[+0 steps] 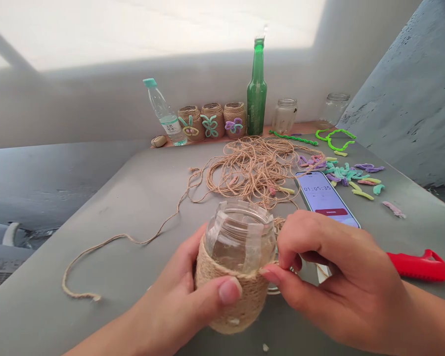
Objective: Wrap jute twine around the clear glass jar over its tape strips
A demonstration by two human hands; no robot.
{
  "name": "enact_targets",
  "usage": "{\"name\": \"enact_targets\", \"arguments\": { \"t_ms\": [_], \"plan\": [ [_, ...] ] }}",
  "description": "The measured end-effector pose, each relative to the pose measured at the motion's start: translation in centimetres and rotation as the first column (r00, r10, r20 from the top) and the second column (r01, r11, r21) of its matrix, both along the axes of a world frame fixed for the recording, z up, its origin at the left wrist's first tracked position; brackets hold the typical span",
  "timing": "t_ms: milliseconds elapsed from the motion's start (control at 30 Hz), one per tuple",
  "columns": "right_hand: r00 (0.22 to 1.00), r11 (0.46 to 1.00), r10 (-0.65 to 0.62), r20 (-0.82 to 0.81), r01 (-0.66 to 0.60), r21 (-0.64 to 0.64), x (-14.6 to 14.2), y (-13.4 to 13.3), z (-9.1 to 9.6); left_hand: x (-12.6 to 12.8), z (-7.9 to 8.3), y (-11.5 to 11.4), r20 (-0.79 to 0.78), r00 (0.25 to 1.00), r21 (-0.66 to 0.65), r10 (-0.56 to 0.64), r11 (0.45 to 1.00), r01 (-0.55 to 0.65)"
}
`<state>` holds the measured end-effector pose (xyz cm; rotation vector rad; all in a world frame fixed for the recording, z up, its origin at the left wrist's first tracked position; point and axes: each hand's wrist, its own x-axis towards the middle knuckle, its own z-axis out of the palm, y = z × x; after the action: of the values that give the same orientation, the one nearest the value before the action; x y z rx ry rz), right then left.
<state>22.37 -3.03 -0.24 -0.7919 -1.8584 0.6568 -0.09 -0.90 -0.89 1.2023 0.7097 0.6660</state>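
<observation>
A glass jar (239, 237) is held above a gray table (96, 237) by two bare hands. The lower part of the jar is wrapped by the left hand (178, 282), and its thumb (230, 290) is pressed on the front. The bottom half of the jar is covered by tight rows of brown string (241, 291), and strips of clear tape (252, 247) are stuck on the top half. The top row of string is pinched at the side of the jar by the right hand (337, 277), with its thumb and pointing finger pressed together.

A long loose piece of string (111, 238) is laid out on the table to the left. Just past the jar, a big messy pile of string (252, 168) is seen. A phone (324, 198) with numbers on its screen is lying to the right, near a red plastic tool (419, 266). Small fuzzy pipe cleaner bits (350, 175) are scattered past the phone, and green pipe cleaners (335, 138) are bent farther back.

Against a white wall (96, 109), a water bottle (165, 113), three string-covered jars (207, 120) with pipe cleaner flowers, a green glass bottle (257, 94), a plain glass jar (285, 116) and another plain jar (334, 109) are lined up
</observation>
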Motion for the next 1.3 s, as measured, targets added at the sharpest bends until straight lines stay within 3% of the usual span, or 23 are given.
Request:
{"name": "enact_targets", "arguments": {
  "t_ms": [100,333,633,1033,1200,1300],
  "plan": [
    [1.0,0.999,0.007,0.01,-0.008,0.046,-0.4,-0.1,0.4,0.3,0.1,-0.1,0.001,1.0,0.025,-0.026,0.999,0.026],
    [0.998,0.993,0.055,0.018,-0.056,0.101,-0.3,-0.2,0.6,0.4,-0.1,-0.6,0.022,0.999,0.143,0.034,0.989,-0.037],
    [0.987,0.984,0.133,0.091,-0.143,0.111,0.7,-0.2,0.4,0.0,-0.1,-0.3,-0.044,0.996,0.057,0.074,0.996,-0.071],
    [0.971,0.977,0.108,0.214,-0.144,0.157,1.0,-0.5,0.2,0.2,0.0,-0.2,-0.037,0.998,0.031,0.049,0.998,-0.048],
    [0.984,0.977,0.146,0.101,-0.159,0.144,1.1,0.2,0.5,-0.3,-0.7,-0.2,0.052,0.996,-0.011,0.071,0.997,-0.071],
    [0.987,0.979,0.155,0.04,-0.159,0.124,1.3,0.6,0.4,-0.1,-0.6,0.1,0.198,0.978,-0.131,0.062,0.991,-0.036]
  ]
}}
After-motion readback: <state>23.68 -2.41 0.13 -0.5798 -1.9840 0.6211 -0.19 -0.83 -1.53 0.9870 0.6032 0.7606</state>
